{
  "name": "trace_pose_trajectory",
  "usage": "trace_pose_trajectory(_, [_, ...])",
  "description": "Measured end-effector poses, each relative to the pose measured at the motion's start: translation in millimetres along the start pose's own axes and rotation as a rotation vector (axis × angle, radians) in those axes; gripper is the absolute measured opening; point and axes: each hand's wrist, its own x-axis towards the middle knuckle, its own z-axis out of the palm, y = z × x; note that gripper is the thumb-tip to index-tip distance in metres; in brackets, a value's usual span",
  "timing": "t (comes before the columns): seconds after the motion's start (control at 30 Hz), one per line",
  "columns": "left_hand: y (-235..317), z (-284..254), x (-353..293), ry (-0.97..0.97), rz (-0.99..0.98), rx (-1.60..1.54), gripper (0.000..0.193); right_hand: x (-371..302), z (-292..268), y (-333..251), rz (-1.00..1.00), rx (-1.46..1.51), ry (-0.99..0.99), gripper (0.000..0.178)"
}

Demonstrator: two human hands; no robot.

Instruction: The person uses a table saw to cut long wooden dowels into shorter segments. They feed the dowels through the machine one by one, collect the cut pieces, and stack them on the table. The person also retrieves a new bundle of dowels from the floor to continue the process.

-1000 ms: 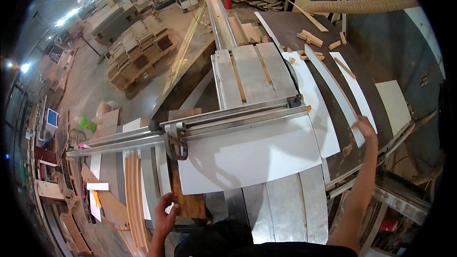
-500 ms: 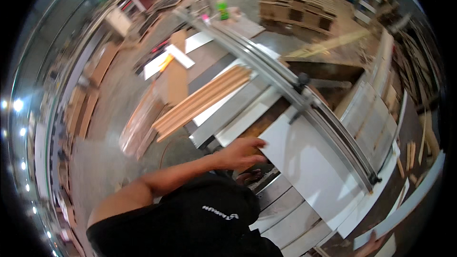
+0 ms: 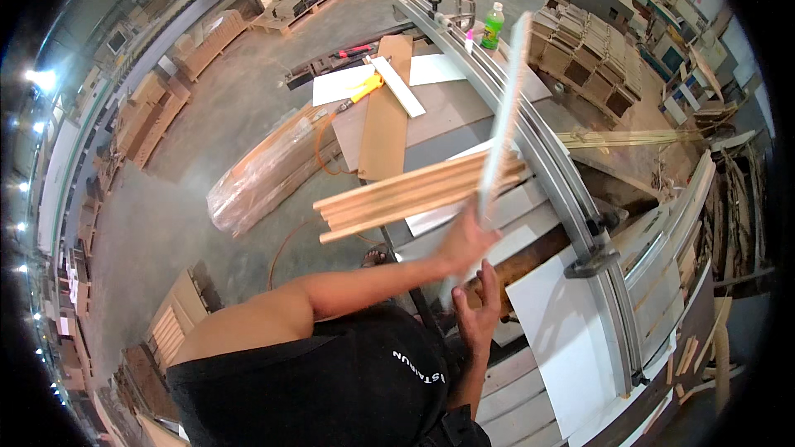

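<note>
My left hand (image 3: 465,246) is closed round a long, narrow white board strip (image 3: 508,99). The strip rises steeply, its far end reaching past the metal rail, and is somewhat smeared by motion. Just below and to the right, my right hand (image 3: 479,313) has its fingers apart and appears to hold nothing. Beside it a large white panel (image 3: 553,327) lies flat on the slatted machine table (image 3: 517,397), partly under the long metal rail (image 3: 571,190). Behind my left hand, a bundle of long wooden strips (image 3: 397,197) rests across the table.
A yellow-handled tool (image 3: 364,91), a brown board (image 3: 387,136) and white offcuts (image 3: 400,87) lie on the far side. A green bottle (image 3: 493,26) stands beyond the rail. Wrapped lengths (image 3: 265,174) sit on the floor at left; scrap wood (image 3: 733,207) is piled at right.
The white strip has come from the lower right to stand steeply in my left hand, which was open before. My right hand has let go of it and moved inward. The view has turned.
</note>
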Motion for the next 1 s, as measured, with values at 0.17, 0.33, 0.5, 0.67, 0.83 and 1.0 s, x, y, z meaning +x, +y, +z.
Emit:
trace_pose_trajectory(0.17, [-44.6, -197.0, 92.7, 0.155, -0.242, 0.624, 0.091, -25.2, 47.7, 43.7, 0.199, 0.064, 0.213, 0.055])
trace_pose_trajectory(0.33, [-122.6, -310.9, 154.9, 0.181, -0.199, 0.963, 0.092, -60.4, 94.2, 38.4, 0.45, -0.025, 0.388, 0.045])
trace_pose_trajectory(0.5, [-147.1, -359.3, 225.2, 0.153, -0.042, 1.107, 0.085, -56.5, 138.0, -5.8, 0.49, -0.166, 0.266, 0.041])
trace_pose_trajectory(0.67, [-142.5, -426.3, 295.5, 0.182, 0.063, 1.267, 0.085, -66.9, 154.3, -22.7, 0.467, -0.212, 0.349, 0.041])
trace_pose_trajectory(0.83, [-160.7, -492.5, 377.2, 0.146, -0.045, 1.289, 0.088, -97.8, 162.1, -19.7, 0.609, -0.303, 0.362, 0.044])
trace_pose_trajectory(1.0, [-190.7, -483.5, 401.5, 0.144, -0.177, 1.241, 0.083, -101.9, 175.6, -24.2, 0.637, -0.323, 0.316, 0.045])
